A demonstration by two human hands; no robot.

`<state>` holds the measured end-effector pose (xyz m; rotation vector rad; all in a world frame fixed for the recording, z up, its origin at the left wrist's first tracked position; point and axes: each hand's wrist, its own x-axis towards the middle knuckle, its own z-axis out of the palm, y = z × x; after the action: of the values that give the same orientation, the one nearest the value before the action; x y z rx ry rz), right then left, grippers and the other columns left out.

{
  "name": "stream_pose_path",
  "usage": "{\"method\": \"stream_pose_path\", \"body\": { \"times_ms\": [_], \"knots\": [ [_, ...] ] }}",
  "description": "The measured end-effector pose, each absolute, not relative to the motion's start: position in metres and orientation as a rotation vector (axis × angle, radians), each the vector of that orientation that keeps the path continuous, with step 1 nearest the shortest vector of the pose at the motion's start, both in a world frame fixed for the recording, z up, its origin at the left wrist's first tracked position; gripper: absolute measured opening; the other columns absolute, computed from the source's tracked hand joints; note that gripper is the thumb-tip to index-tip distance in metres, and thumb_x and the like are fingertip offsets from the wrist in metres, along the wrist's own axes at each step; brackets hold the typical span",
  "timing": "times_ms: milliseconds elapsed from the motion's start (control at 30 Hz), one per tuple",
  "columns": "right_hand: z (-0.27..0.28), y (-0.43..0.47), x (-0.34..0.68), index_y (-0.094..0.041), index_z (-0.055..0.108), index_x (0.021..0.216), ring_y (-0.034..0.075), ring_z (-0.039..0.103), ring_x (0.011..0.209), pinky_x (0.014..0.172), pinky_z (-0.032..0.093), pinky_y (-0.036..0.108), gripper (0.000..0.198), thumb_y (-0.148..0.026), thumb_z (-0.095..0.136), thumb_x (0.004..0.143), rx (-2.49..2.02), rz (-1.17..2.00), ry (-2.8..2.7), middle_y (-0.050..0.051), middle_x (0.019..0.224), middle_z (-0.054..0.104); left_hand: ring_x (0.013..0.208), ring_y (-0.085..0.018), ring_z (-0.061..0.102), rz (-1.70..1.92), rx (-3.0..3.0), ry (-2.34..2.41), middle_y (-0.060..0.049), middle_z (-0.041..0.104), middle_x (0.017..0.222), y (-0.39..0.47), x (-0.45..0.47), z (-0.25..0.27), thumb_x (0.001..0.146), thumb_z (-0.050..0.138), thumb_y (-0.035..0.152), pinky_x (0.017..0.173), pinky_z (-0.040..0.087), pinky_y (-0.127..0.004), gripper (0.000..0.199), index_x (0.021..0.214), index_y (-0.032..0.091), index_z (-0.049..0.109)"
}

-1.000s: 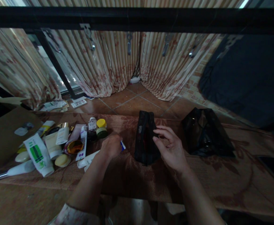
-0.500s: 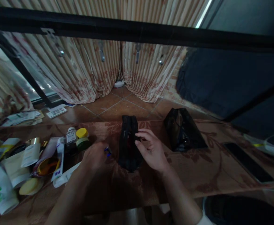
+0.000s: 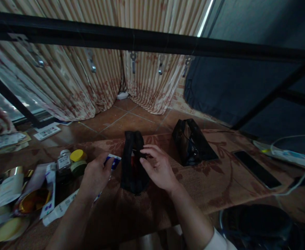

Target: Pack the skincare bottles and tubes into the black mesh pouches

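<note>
My left hand (image 3: 97,173) is closed around a slim blue-and-white tube (image 3: 114,161). One flat end sticks out past the thumb, and the hand covers most of the rest. Just right of it a black pouch (image 3: 135,178) stands on the patterned cloth with its top parted. Something reddish shows dimly inside. My right hand (image 3: 159,168) grips the pouch's right edge between thumb and fingers. Left of my left hand lie a white tube (image 3: 60,210), a jar with a yellow lid (image 3: 78,155) and a small white-capped bottle (image 3: 64,160).
More tubes and an amber round container (image 3: 35,200) crowd the left side of the brown cloth (image 3: 194,191). A second black bag (image 3: 194,144) stands right of the pouch, with a phone (image 3: 256,169) further right. A dark metal bar (image 3: 152,40) with hooks crosses above.
My left hand has turned and lifted slightly, and more of the blue-and-white tube shows. The pouch's mouth looks wider. My right hand stays at its edge. The view has shifted right.
</note>
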<state>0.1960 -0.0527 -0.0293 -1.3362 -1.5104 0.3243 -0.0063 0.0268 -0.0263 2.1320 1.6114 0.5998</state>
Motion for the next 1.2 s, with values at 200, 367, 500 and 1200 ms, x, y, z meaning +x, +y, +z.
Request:
{"method": "stream_pose_path", "body": {
  "times_ms": [200, 367, 500, 1200],
  "knots": [
    [-0.031, -0.052, 0.196, -0.024, 0.066, 0.103, 0.019, 0.061, 0.107, 0.095, 0.048, 0.036, 0.019, -0.021, 0.06, 0.086, -1.332, 0.334, -1.504, 0.007, 0.114, 0.062, 0.053, -0.014, 0.054, 1.155, 1.722, 1.514, 0.003, 0.057, 0.058, 0.025, -0.005, -0.025, 0.082, 0.054, 0.039, 0.049, 0.042, -0.024, 0.02, 0.073, 0.021, 0.056],
    [-0.032, -0.053, 0.197, -0.024, 0.066, 0.103, 0.019, 0.062, 0.107, 0.093, 0.049, 0.035, 0.018, -0.022, 0.06, 0.086, -1.342, 0.338, -1.509, 0.007, 0.115, 0.062, 0.06, -0.013, 0.06, 1.574, 1.487, 1.375, 0.002, 0.063, 0.071, 0.022, -0.005, -0.022, 0.08, 0.061, 0.039, 0.056, 0.05, -0.023, 0.019, 0.084, 0.02, 0.06],
    [-0.033, -0.053, 0.197, -0.025, 0.066, 0.103, 0.019, 0.062, 0.105, 0.091, 0.05, 0.035, 0.018, -0.023, 0.06, 0.086, -1.342, 0.336, -1.506, 0.006, 0.114, 0.063, 0.063, -0.013, 0.061, 1.564, 1.563, 1.338, 0.002, 0.064, 0.073, 0.021, -0.003, -0.022, 0.081, 0.061, 0.036, 0.058, 0.05, -0.023, 0.017, 0.084, 0.02, 0.061],
    [-0.036, -0.054, 0.198, -0.027, 0.067, 0.105, 0.021, 0.061, 0.11, 0.094, 0.049, 0.039, 0.019, -0.029, 0.06, 0.088, -1.353, 0.375, -1.484, 0.006, 0.117, 0.062, 0.094, -0.024, 0.067, 0.202, 2.079, 1.683, -0.012, 0.073, 0.098, 0.017, 0.0, -0.028, 0.09, 0.045, 0.025, 0.08, 0.048, -0.03, 0.028, 0.105, 0.017, 0.068]
  ]
}}
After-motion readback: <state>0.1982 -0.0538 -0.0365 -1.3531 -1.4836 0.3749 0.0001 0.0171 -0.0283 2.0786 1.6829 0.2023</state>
